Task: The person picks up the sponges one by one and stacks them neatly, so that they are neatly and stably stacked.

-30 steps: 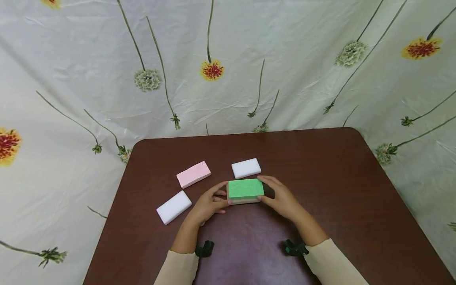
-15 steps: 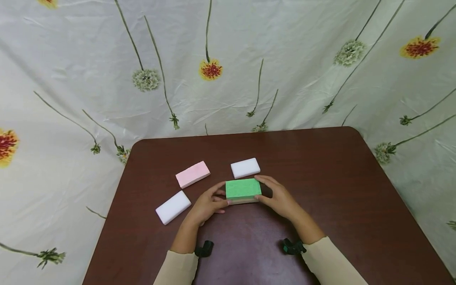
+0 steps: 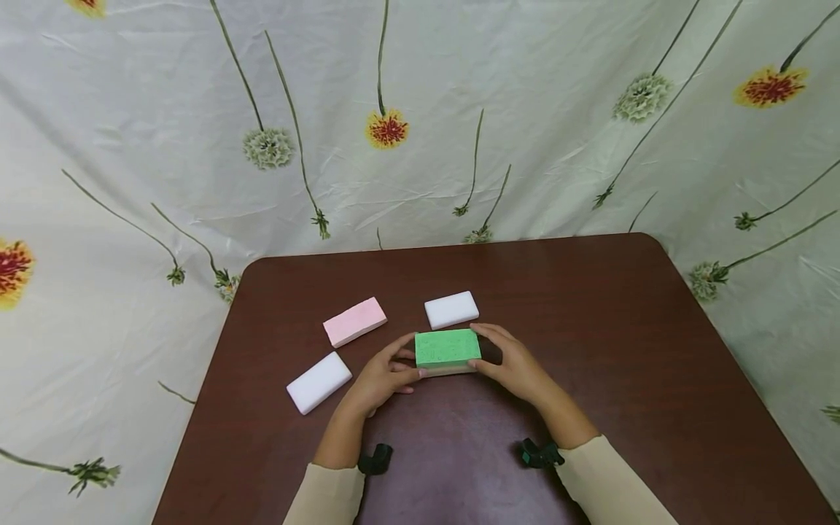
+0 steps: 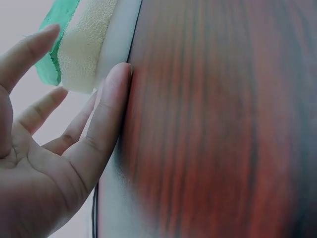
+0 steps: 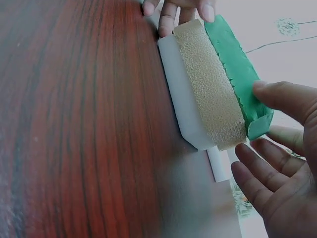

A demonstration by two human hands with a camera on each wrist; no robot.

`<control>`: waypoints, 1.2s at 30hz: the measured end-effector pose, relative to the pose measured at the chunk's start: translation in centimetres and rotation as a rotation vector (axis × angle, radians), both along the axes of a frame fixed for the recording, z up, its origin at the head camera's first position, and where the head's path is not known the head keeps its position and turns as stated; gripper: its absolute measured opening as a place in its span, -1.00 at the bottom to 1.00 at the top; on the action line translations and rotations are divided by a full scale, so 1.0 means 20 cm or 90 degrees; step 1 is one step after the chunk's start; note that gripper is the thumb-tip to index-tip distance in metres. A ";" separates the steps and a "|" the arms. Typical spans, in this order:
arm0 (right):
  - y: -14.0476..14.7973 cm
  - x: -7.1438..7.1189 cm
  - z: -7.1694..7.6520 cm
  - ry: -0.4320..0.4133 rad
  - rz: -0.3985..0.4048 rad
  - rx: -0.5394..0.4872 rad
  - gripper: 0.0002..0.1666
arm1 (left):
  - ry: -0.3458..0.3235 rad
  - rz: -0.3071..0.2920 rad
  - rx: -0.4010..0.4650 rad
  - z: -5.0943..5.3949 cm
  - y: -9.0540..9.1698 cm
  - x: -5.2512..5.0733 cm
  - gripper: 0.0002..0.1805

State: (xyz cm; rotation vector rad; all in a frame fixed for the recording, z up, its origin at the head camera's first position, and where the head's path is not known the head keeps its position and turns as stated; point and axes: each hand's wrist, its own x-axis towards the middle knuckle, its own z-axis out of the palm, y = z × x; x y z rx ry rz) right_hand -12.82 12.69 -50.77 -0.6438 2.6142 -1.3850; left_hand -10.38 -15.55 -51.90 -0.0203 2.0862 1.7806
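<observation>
Stack [image 5: 213, 89] sits on the table [image 3: 590, 313], green block [image 3: 448, 348] on top; probably light and squishy, so grip the ends gently. Right hand [image 3: 516, 364] pinches that block's end, left hand [image 3: 380, 375] is loosely spread opposite.

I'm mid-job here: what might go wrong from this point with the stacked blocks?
1. The green block sits on the tan block, itself on the bottom white block, with no fastening visible; a bump might slide them apart.
2. The right hand pinches the green block's end, so an uneven release could drag it askew.
3. The far white block lies near those fingertips and might get knocked.
</observation>
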 end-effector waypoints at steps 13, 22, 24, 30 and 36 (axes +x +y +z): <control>0.02 0.01 0.00 -0.025 -0.007 -0.012 -0.27 | 0.076 0.020 0.003 0.02 -0.01 0.01 -0.25; 0.02 0.00 -0.01 -0.028 0.004 -0.033 -0.30 | 0.064 0.029 0.036 0.01 -0.01 0.02 -0.27; 0.02 0.00 -0.02 -0.030 0.008 -0.044 -0.32 | 0.065 0.029 0.036 0.01 -0.01 0.02 -0.27; 0.02 -0.01 -0.02 -0.058 -0.017 -0.067 -0.40 | 0.063 0.027 0.043 0.02 -0.01 0.02 -0.27; 0.03 -0.03 -0.03 -0.105 -0.065 -0.032 -0.38 | 0.050 0.020 0.047 0.01 -0.01 0.01 -0.28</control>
